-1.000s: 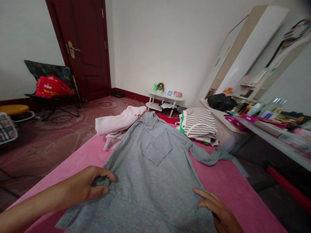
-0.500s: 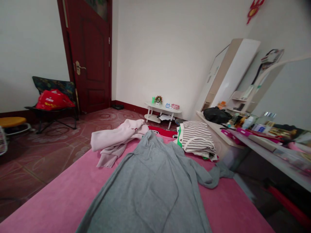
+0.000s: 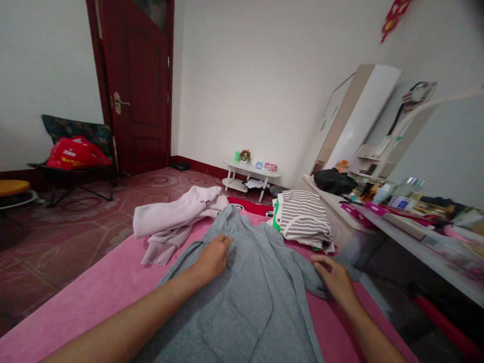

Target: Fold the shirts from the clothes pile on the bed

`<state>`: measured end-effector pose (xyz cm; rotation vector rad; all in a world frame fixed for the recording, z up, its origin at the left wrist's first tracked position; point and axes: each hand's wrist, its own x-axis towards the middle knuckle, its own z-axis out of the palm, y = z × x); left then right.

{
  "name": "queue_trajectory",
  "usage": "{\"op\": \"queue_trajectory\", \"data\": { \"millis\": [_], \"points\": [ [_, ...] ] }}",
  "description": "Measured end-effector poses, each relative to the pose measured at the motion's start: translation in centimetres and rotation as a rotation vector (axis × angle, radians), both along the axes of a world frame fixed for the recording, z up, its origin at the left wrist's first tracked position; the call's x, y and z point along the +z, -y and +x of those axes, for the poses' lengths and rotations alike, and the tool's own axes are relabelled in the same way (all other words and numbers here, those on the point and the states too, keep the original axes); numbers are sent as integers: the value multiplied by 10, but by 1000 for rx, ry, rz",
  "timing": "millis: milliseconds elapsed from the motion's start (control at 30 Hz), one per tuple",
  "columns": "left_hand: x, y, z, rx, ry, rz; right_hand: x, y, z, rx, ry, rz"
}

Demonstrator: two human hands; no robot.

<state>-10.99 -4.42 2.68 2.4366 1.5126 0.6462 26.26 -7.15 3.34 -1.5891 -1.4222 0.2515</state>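
A grey long-sleeved garment [image 3: 249, 292] lies spread out on the pink bedcover [image 3: 94, 302], its neck end away from me. Over its upper left part is my left hand [image 3: 214, 259], fingers loosely bent and apart, with no cloth visibly gripped. My right hand [image 3: 336, 278] is at the garment's right sleeve, thumb and fingers apart; whether it touches the sleeve I cannot tell. A pale pink sweatshirt [image 3: 177, 214] lies crumpled at the far left of the bed. Folded clothes with a striped top [image 3: 304, 217] on them are stacked at the far right.
On the right, a white dressing table [image 3: 393, 227] carries bottles, boxes and a black bag [image 3: 335, 181]. A small white table [image 3: 251, 169] stands by the far wall. At left are a folding chair [image 3: 75, 126] with a red bag [image 3: 77, 154] and a yellow stool [image 3: 13, 187].
Both my hands have come into view from below and now reach over the grey garment. The view has shifted slightly; the clothes lie as before.
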Motion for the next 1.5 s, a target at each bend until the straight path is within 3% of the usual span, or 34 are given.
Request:
{"op": "queue_trajectory", "data": {
  "millis": [67, 133, 267, 400, 533, 600, 700, 833, 900, 1000, 1233, 1367, 1500],
  "points": [
    [-26, -23, 10, 81, -28, 33, -7, -24, 7, -19, 26, -55],
    [-46, -31, 13, 106, -60, 90, -13, -38, 8, -19, 34, -122],
    [-63, -30, 10, 105, -100, 170, -24, -61, -6, 58, 34, -267],
    [-62, -31, 10, 115, -110, 176, -25, -82, -9, -17, 138, -369],
    [-58, -30, 11, 122, -119, 161, -16, -79, 1, -278, 366, -308],
    [-57, -28, 11, 127, -121, 160, -15, -71, -4, -312, 502, -239],
    [-55, -27, 12, 137, -122, 154, -16, -59, -31, -231, 671, -132],
    [-54, -25, 13, 135, -124, 148, -14, -57, -76, 34, 897, -50],
    [-53, -25, 13, 137, -122, 147, -11, -66, -92, 70, 870, -88],
    [-54, -25, 13, 140, -119, 146, -8, -93, -103, -28, 711, -213],
    [-58, -28, 12, 133, -82, 147, -19, -161, -103, -63, 604, -426],
    [-56, -26, 12, 142, -82, 139, -22, -174, -98, -85, 538, -382],
    [-52, -25, 12, 144, -83, 115, -34, -165, -106, -69, 505, -272]
  ]
}}
